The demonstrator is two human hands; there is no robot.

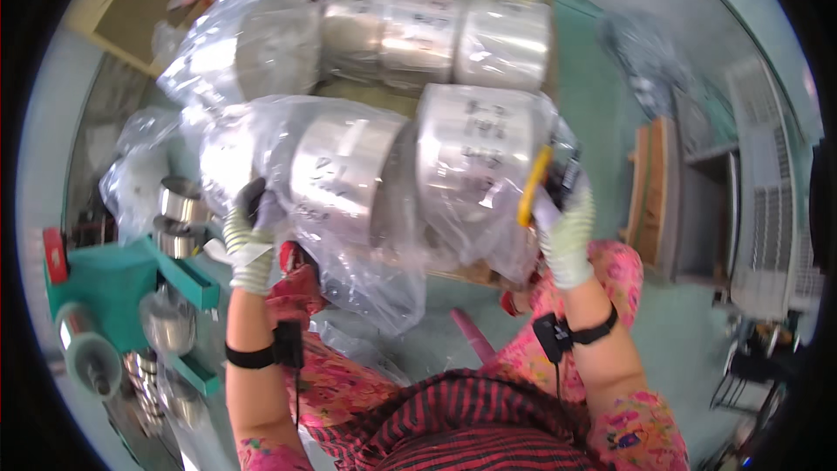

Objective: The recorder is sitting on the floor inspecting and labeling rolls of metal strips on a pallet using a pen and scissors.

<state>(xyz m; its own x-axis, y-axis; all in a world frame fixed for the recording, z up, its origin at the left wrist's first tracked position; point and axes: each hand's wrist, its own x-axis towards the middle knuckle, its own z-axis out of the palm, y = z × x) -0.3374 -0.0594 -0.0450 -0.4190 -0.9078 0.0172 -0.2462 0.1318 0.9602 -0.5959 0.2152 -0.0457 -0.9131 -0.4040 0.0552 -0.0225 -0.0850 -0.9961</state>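
Several shiny metal coil rolls wrapped in clear plastic film stand in front of me. My right hand (565,231), in a pale glove with dark fingertips, closes on a slim yellow tool (534,185), with a dark piece beside it whose kind I cannot tell. It is at the right side of a marked metal roll (475,144). On the left, my left hand (250,231), gloved alike, is closed against the plastic film (283,153) beside another marked roll (340,170). What its fingers hold is hidden. A white strip (240,252) lies across that glove.
More wrapped rolls (504,44) stand behind, on a wooden base. To the left is a green machine (109,279) with small metal rings (180,201). Wooden boards (647,187) lean against a grey cabinet at right. Loose plastic film (649,57) lies at the far right.
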